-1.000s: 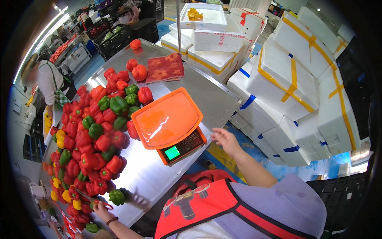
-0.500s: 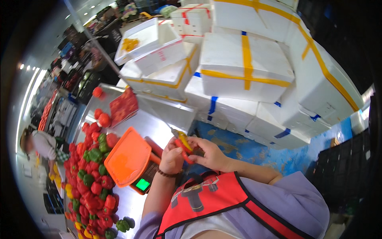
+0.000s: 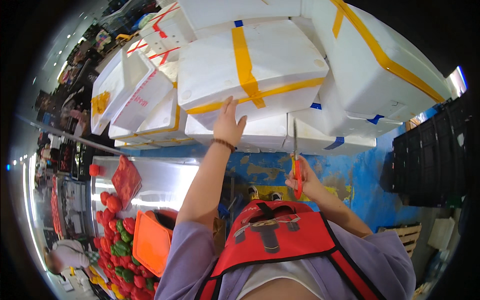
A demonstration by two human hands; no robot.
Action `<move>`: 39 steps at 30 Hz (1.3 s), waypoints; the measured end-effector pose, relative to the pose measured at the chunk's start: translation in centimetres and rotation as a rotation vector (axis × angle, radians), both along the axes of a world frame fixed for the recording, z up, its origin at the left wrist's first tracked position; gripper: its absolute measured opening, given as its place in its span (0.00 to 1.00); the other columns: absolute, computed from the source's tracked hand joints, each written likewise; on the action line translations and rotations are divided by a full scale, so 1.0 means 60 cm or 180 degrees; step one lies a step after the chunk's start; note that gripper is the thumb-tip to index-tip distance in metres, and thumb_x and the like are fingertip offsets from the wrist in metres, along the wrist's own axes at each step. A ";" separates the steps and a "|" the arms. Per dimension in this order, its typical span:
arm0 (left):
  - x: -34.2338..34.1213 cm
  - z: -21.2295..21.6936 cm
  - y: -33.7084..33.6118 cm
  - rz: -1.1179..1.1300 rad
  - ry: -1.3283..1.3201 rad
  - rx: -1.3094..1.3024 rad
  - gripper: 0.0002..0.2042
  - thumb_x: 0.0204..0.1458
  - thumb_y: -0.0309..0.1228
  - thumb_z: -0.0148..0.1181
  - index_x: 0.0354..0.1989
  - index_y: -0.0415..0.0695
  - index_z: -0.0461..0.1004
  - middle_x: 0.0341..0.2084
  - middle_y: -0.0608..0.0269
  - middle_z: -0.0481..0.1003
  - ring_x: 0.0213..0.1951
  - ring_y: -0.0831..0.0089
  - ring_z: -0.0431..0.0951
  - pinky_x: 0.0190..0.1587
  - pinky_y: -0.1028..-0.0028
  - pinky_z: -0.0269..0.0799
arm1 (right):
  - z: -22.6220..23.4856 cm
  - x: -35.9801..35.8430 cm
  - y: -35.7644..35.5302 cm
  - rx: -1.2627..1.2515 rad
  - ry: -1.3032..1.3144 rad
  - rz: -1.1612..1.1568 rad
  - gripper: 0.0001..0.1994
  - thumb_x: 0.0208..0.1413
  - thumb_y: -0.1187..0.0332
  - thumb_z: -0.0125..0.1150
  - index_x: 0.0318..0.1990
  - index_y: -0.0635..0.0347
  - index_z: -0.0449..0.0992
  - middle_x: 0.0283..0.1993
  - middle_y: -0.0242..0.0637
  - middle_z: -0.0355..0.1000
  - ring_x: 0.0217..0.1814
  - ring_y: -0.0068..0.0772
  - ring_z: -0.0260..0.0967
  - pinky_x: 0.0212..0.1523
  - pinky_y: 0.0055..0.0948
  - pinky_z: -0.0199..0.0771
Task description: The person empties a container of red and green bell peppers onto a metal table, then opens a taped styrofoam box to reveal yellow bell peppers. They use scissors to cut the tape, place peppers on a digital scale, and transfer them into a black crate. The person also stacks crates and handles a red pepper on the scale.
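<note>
The right hand (image 3: 308, 179) curls closed around the scissors (image 3: 298, 177), their smooth red-and-yellow handles in its grip and slim metal blades pointing away from the body. The left hand (image 3: 229, 129), fingers loosely extended and holding nothing, reaches to the front of a blocky white foam box (image 3: 210, 65) banded with glossy yellow tape; contact is unclear. Leftward, a shiny metal bench (image 3: 162, 187) carries rounded, waxy peppers (image 3: 121, 247).

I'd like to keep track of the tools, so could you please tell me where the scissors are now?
In the head view, the scissors are right of centre, in the right hand, blades toward the white boxes.
</note>
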State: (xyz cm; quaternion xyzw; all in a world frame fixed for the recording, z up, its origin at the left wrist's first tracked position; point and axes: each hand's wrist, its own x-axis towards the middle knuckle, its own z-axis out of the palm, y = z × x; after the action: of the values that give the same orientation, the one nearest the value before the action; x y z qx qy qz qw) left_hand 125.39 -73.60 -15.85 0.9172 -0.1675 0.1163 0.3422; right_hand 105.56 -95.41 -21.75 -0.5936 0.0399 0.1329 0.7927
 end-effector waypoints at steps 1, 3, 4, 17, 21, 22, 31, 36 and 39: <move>0.033 -0.014 0.001 0.0085 -0.0039 0.0332 0.20 0.47 0.32 0.62 0.50 0.41 0.70 0.49 0.52 0.70 0.48 0.55 0.72 0.49 0.64 0.70 | 0.001 0.004 0.004 0.0013 0.0099 0.0052 0.39 0.46 0.76 0.66 0.64 0.52 0.50 0.31 0.27 0.59 0.33 0.18 0.59 0.35 0.21 0.61; 0.069 -0.036 0.008 0.0152 0.0032 0.0933 0.19 0.47 0.33 0.61 0.48 0.42 0.71 0.48 0.54 0.71 0.48 0.54 0.71 0.50 0.63 0.69 | -0.005 0.017 0.018 0.0337 0.0241 0.0047 0.34 0.48 0.72 0.66 0.60 0.53 0.53 0.32 0.27 0.59 0.34 0.18 0.59 0.36 0.21 0.61; 0.080 -0.042 0.013 0.0136 0.0145 0.1205 0.18 0.47 0.34 0.61 0.47 0.43 0.72 0.47 0.55 0.71 0.48 0.54 0.71 0.51 0.62 0.69 | -0.009 0.026 0.022 0.0480 0.0302 0.0048 0.31 0.50 0.70 0.67 0.58 0.54 0.55 0.32 0.27 0.59 0.34 0.18 0.59 0.36 0.21 0.61; 0.071 -0.046 0.036 -0.0173 -0.0496 0.1152 0.05 0.48 0.30 0.55 0.25 0.46 0.77 0.28 0.63 0.74 0.39 0.63 0.71 0.42 0.68 0.68 | -0.021 0.218 0.097 -0.0775 0.0588 0.0246 0.23 0.56 0.48 0.56 0.47 0.59 0.66 0.28 0.28 0.63 0.26 0.19 0.60 0.23 0.20 0.63; 0.036 -0.073 0.092 -0.0414 -0.0276 0.1461 0.04 0.46 0.29 0.58 0.24 0.45 0.76 0.27 0.60 0.73 0.36 0.59 0.71 0.41 0.64 0.68 | -0.043 0.197 0.093 -0.0853 0.0711 0.0131 0.21 0.56 0.51 0.58 0.47 0.58 0.69 0.26 0.28 0.65 0.24 0.16 0.61 0.21 0.18 0.61; 0.027 -0.076 0.123 -0.0770 -0.0429 0.1404 0.03 0.46 0.30 0.58 0.24 0.45 0.76 0.25 0.61 0.72 0.35 0.60 0.71 0.41 0.64 0.68 | -0.042 0.183 0.094 -0.0921 0.0607 0.0048 0.20 0.56 0.54 0.59 0.48 0.58 0.69 0.26 0.28 0.65 0.25 0.17 0.61 0.23 0.18 0.62; 0.136 -0.024 0.721 0.1240 0.0952 -0.3505 0.08 0.57 0.33 0.55 0.39 0.43 0.72 0.28 0.70 0.72 0.30 0.81 0.69 0.34 0.84 0.65 | -0.037 0.264 0.085 -0.1789 -0.0893 -0.1642 0.20 0.52 0.79 0.58 0.54 0.63 0.64 0.31 0.32 0.72 0.32 0.19 0.67 0.35 0.18 0.68; 0.308 0.072 1.022 0.1938 -0.0338 -0.5053 0.08 0.58 0.33 0.54 0.38 0.42 0.72 0.26 0.68 0.74 0.27 0.79 0.73 0.28 0.83 0.69 | 0.003 0.332 0.107 -0.1443 -0.1345 -0.1942 0.20 0.53 0.80 0.56 0.53 0.65 0.61 0.32 0.35 0.75 0.33 0.19 0.68 0.38 0.18 0.68; 0.385 0.169 1.089 0.2093 -0.0645 -0.4489 0.07 0.59 0.31 0.51 0.39 0.40 0.71 0.29 0.63 0.76 0.30 0.77 0.76 0.32 0.81 0.73 | 0.022 0.312 0.109 -0.1537 -0.1184 -0.1956 0.20 0.53 0.80 0.56 0.53 0.65 0.61 0.32 0.35 0.75 0.32 0.19 0.68 0.38 0.18 0.68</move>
State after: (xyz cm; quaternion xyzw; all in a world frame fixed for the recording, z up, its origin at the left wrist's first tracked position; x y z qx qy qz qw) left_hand 148.50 -8.26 -5.70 0.4708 0.1956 0.3737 0.7749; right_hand 124.28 -88.88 -20.41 -0.7364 0.1011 -0.2317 0.6275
